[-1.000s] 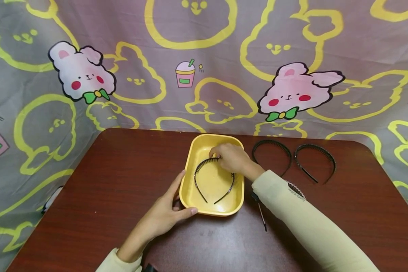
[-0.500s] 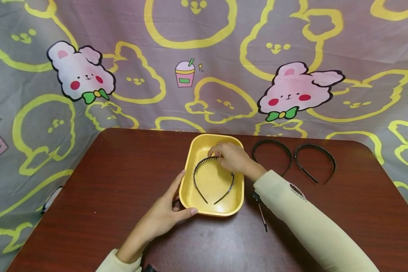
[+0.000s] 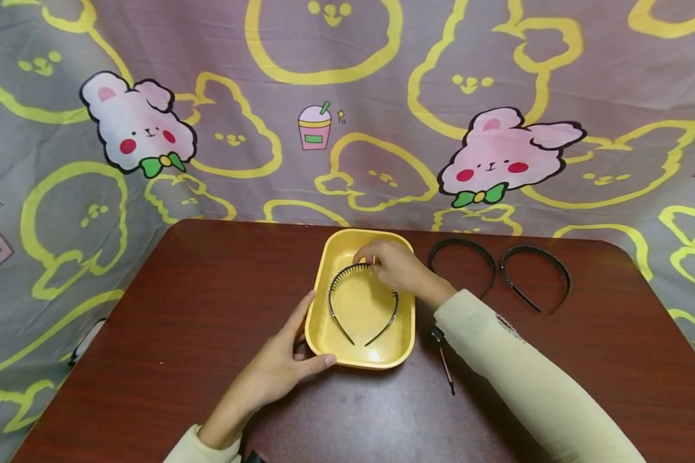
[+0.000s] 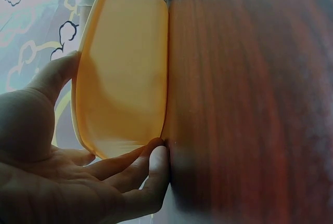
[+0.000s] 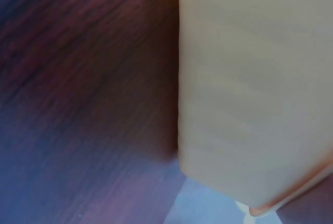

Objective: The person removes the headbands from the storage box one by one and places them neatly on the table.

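Observation:
A black toothed headband (image 3: 330, 301) is inside the yellow plastic box (image 3: 361, 321), its two ends toward the near side. My right hand (image 3: 398, 267) reaches into the box and pinches the headband near the top of its arc; the fingertips are partly hidden. My left hand (image 3: 278, 366) grips the near left corner of the box, thumb on the rim. In the left wrist view, that hand's fingers (image 4: 127, 174) curl along the outer wall (image 4: 125, 68). The right wrist view shows mainly the box's outer side (image 5: 250, 89), with no hand in it.
Two more black headbands, one (image 3: 462, 243) nearer the box and one (image 3: 535, 249) farther right, lie on the brown table (image 3: 208, 289). A thin dark rod (image 3: 447, 373) shows below the right forearm, which hides what it joins. Patterned cloth (image 3: 370, 170) hangs behind.
The headband's arc has shifted slightly toward the far side in my right hand. My left hand and the box have stayed in place.

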Tool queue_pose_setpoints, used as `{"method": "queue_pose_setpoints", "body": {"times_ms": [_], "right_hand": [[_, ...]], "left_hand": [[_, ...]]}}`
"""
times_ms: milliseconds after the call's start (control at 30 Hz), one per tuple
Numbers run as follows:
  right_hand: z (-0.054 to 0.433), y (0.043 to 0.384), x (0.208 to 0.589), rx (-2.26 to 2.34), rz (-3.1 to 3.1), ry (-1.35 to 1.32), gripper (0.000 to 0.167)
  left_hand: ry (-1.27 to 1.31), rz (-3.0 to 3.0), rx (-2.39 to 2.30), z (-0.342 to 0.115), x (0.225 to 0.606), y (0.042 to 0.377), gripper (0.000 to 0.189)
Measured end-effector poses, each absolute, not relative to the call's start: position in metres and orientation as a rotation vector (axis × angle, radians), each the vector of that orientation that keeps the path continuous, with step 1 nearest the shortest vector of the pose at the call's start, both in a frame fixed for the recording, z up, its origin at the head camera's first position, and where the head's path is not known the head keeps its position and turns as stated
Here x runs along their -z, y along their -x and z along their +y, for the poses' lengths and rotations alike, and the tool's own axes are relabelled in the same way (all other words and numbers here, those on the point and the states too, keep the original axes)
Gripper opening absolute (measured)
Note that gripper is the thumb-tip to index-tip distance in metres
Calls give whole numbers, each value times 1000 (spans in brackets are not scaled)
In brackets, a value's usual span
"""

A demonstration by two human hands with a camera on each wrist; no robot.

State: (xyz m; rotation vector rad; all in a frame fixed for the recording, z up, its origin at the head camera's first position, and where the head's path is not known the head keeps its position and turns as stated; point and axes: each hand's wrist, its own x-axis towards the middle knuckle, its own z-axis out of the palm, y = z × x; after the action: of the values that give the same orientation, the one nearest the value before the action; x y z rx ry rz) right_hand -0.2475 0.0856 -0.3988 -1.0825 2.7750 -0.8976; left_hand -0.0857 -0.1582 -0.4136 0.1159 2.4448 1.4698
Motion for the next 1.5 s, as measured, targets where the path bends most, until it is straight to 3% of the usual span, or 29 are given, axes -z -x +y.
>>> {"method": "queue_pose_setpoints", "body": {"times_ms": [1500], "right_hand": [[98,244,374,1143,2731,968,31]], "left_hand": [[-142,2418,-1528,-158,416,86,108]]}}
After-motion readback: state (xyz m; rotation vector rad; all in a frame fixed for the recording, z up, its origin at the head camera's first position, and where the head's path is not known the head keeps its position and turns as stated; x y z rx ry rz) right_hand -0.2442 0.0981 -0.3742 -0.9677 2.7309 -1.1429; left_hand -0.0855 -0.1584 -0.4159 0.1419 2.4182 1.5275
